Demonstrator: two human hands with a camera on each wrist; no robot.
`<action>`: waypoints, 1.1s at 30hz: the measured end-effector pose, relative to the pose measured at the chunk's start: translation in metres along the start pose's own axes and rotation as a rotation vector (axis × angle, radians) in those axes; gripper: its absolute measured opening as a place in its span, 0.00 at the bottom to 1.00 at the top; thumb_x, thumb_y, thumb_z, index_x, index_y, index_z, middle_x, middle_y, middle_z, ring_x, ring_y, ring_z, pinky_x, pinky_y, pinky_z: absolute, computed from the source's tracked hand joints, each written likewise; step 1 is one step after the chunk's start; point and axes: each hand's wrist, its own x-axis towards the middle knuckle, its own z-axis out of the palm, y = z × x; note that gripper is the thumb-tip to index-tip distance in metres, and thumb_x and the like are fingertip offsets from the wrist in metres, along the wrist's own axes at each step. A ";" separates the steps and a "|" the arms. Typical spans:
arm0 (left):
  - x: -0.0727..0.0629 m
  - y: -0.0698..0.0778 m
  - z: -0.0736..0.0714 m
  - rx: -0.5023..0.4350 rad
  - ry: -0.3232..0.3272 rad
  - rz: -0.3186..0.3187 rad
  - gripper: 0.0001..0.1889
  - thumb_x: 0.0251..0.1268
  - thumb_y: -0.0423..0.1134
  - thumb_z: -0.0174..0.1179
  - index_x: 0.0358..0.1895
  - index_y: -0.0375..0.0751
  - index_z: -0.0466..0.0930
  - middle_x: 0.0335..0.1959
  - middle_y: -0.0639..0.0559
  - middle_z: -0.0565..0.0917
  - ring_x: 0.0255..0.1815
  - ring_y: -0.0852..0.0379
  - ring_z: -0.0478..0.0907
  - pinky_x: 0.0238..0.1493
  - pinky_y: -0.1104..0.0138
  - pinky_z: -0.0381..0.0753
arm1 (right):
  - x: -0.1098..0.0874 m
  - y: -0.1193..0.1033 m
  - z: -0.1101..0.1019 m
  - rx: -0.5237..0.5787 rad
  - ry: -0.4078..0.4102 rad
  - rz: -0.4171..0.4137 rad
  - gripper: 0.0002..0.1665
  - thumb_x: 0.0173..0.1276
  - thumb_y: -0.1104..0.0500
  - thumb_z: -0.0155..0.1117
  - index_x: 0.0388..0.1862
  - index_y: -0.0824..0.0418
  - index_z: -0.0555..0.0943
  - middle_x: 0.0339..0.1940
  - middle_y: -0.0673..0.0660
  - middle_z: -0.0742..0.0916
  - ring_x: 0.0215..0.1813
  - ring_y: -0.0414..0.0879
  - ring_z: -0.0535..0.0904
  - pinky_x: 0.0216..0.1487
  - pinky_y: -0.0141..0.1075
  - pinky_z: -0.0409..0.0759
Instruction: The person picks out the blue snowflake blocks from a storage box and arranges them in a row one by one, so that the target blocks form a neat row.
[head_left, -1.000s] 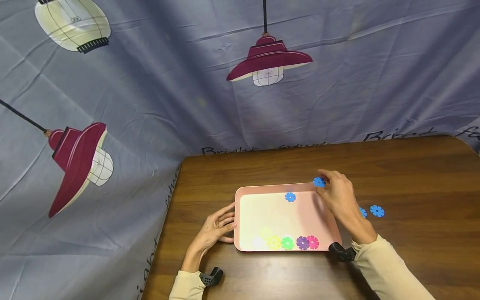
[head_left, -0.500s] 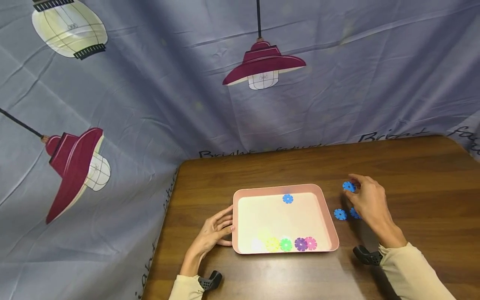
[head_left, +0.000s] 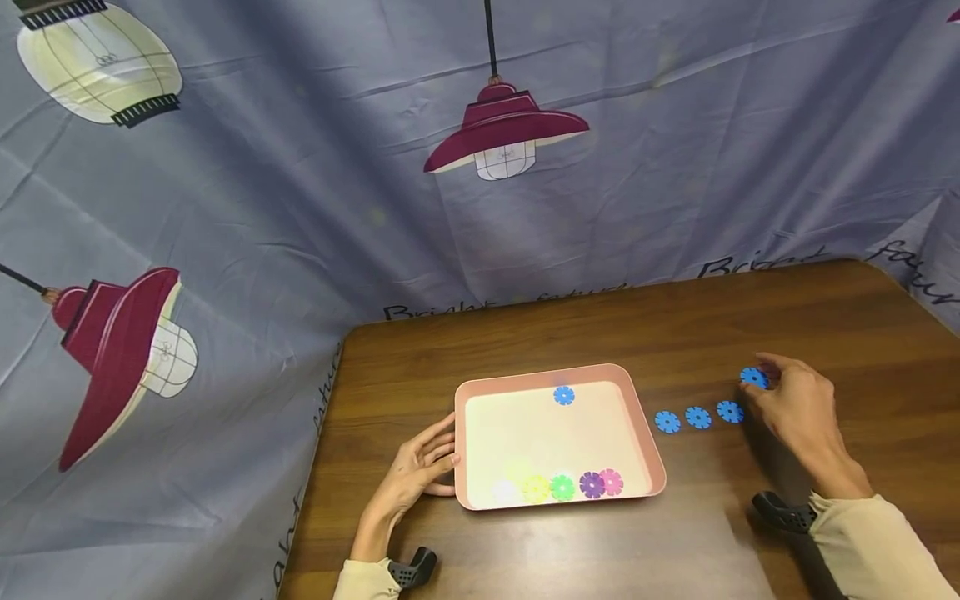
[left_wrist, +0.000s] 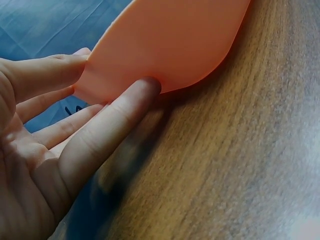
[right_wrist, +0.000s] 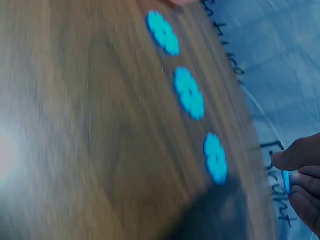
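Observation:
In the head view, my right hand [head_left: 798, 408] pinches a blue notched plastic disc [head_left: 753, 378] between thumb and fingers, above the table. The right wrist view shows the held disc [right_wrist: 286, 182] edge-on. Three more blue discs [head_left: 698, 417] lie in a row beside the tray. My left hand [head_left: 416, 467] is at the left end of a pink tray [head_left: 551, 380], its extended fingers touching the outer wall and rim, as the left wrist view confirms. Inside the tray are a blue disc [head_left: 564, 395], and yellow, green [head_left: 562, 487], purple [head_left: 592, 485] and pink discs [head_left: 611, 482].
A brown wooden table [head_left: 555, 554] carries everything. A grey-blue curtain [head_left: 337, 167] printed with lamps and lettering hangs behind and to the left. Glare washes out the tray's lower left corner.
My right hand has moved right from the tray's far right corner, carrying the blue disc past the row of discs, which its arm partly hid before. The left hand stays at the tray.

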 end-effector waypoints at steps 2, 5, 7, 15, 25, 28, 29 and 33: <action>0.000 0.000 -0.001 0.002 0.005 -0.002 0.35 0.68 0.27 0.60 0.76 0.40 0.57 0.67 0.28 0.67 0.64 0.38 0.71 0.36 0.48 0.86 | -0.001 0.006 -0.003 -0.006 0.002 0.007 0.27 0.57 0.66 0.70 0.52 0.80 0.76 0.41 0.78 0.82 0.45 0.72 0.77 0.51 0.63 0.67; -0.001 0.000 -0.001 0.001 0.006 -0.002 0.35 0.68 0.27 0.60 0.76 0.41 0.58 0.67 0.28 0.66 0.64 0.39 0.71 0.37 0.47 0.86 | -0.004 0.013 -0.006 -0.010 0.002 0.013 0.26 0.57 0.66 0.70 0.52 0.80 0.76 0.41 0.78 0.82 0.45 0.72 0.77 0.51 0.63 0.67; -0.001 0.000 -0.001 -0.001 0.006 -0.001 0.35 0.68 0.27 0.60 0.76 0.41 0.58 0.67 0.28 0.66 0.64 0.39 0.71 0.37 0.47 0.86 | -0.006 0.015 -0.007 -0.013 0.007 0.014 0.26 0.56 0.66 0.70 0.51 0.80 0.76 0.40 0.78 0.82 0.44 0.72 0.78 0.50 0.62 0.67; 0.001 -0.001 -0.001 -0.001 0.001 0.008 0.35 0.68 0.27 0.60 0.76 0.41 0.58 0.66 0.27 0.67 0.63 0.39 0.72 0.36 0.47 0.86 | -0.012 0.022 -0.002 -0.004 -0.020 0.026 0.24 0.57 0.67 0.70 0.50 0.80 0.76 0.40 0.78 0.83 0.43 0.72 0.78 0.46 0.61 0.69; 0.001 -0.001 -0.001 0.008 -0.008 0.005 0.35 0.68 0.27 0.60 0.76 0.41 0.58 0.66 0.27 0.67 0.63 0.39 0.72 0.36 0.47 0.86 | -0.019 0.030 0.004 -0.004 -0.040 0.021 0.24 0.56 0.68 0.71 0.48 0.81 0.76 0.41 0.78 0.83 0.44 0.74 0.78 0.46 0.63 0.68; 0.001 0.000 -0.002 0.011 -0.016 0.009 0.35 0.68 0.27 0.60 0.77 0.41 0.57 0.66 0.27 0.67 0.63 0.38 0.72 0.36 0.47 0.86 | -0.021 0.031 0.005 -0.001 -0.047 0.021 0.24 0.56 0.68 0.71 0.48 0.81 0.76 0.40 0.78 0.83 0.43 0.74 0.78 0.45 0.63 0.68; 0.002 0.000 -0.002 0.009 -0.019 0.010 0.36 0.68 0.27 0.59 0.77 0.40 0.57 0.66 0.27 0.67 0.63 0.38 0.72 0.36 0.47 0.86 | -0.021 0.032 0.005 0.000 -0.050 0.022 0.24 0.56 0.68 0.71 0.48 0.81 0.76 0.40 0.78 0.83 0.43 0.74 0.78 0.45 0.63 0.68; 0.002 0.000 -0.002 0.000 -0.024 0.007 0.36 0.68 0.27 0.59 0.77 0.40 0.56 0.66 0.27 0.67 0.62 0.40 0.73 0.36 0.48 0.86 | -0.022 0.032 0.005 0.002 -0.053 0.022 0.24 0.55 0.67 0.71 0.47 0.81 0.77 0.38 0.77 0.84 0.41 0.73 0.79 0.44 0.62 0.69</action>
